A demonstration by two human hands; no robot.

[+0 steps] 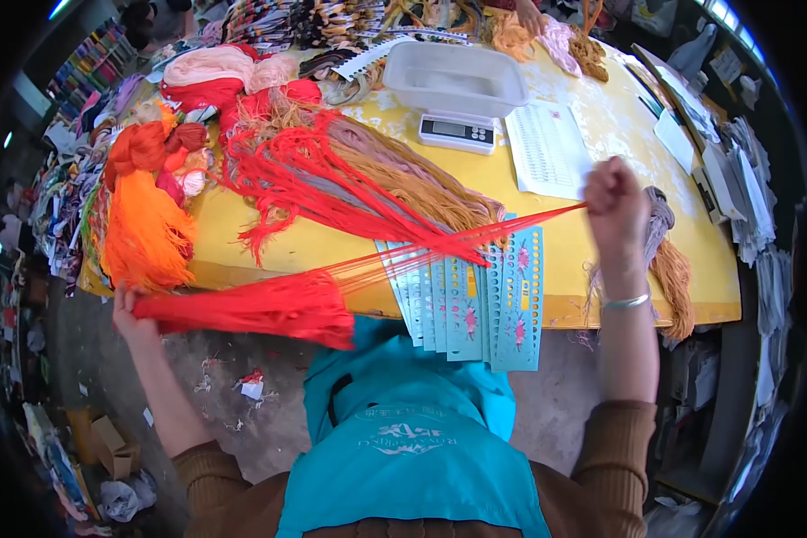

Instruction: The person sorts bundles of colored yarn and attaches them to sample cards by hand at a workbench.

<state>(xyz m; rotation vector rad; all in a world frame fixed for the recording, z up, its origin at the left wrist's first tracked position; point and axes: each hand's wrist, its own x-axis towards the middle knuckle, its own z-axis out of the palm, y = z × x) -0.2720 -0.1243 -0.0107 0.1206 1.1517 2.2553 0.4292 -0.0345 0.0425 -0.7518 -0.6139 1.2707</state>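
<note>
Two hands' curled fingers grip red thread: left hand the bunch, right hand thin strands, maybe to keep them tight over cards between the fingers.

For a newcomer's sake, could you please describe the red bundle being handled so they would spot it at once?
Find the near edge of the yellow table. There, the left hand grips a thick red bundle, left of the teal cards. Unlike the red threads lying on the table, it is held up, drawn out in strands toward the right hand.
</note>
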